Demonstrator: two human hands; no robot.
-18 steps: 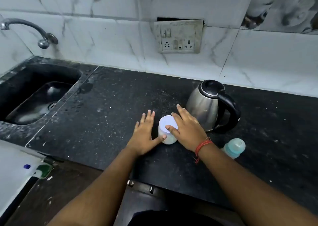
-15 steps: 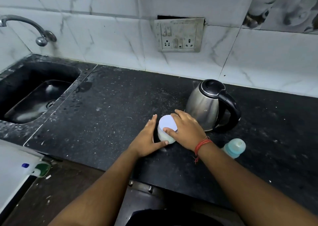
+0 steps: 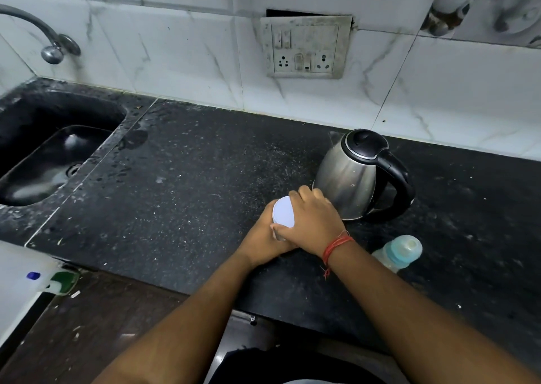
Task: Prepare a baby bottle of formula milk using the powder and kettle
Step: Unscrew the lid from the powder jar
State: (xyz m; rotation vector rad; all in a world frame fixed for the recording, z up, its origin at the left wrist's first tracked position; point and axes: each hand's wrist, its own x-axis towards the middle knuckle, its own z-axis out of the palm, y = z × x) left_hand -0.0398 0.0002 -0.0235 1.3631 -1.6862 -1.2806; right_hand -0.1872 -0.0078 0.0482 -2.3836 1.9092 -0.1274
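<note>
Two hands of yours meet at one small tub near the front edge of the black stone counter (image 3: 190,178). That counter is speckled and dusty, with wet drops near its left end, where a dark sink (image 3: 49,155) is cut into it. A curved metal tap (image 3: 51,48) sticks out of the white marble-look wall tiles above the sink. A grubby switch plate (image 3: 306,48) with two sockets sits higher up on the wall, behind the middle of the counter.

Your left hand (image 3: 263,237) wraps around the side of the powder tub (image 3: 282,212), low down, with fingers curled on it. Your right hand (image 3: 311,221) curls over the tub's flat white lid from the right and grips its rim. A red thread (image 3: 336,244) is tied on that wrist.

Just behind your right hand stands the kettle (image 3: 354,175), round and shiny steel with a black lid and a thick black handle pointing right. Near the front edge, to the right of your wrist, the baby bottle (image 3: 399,250) rests tilted, pale see-through plastic with a soft blue cap.
</note>
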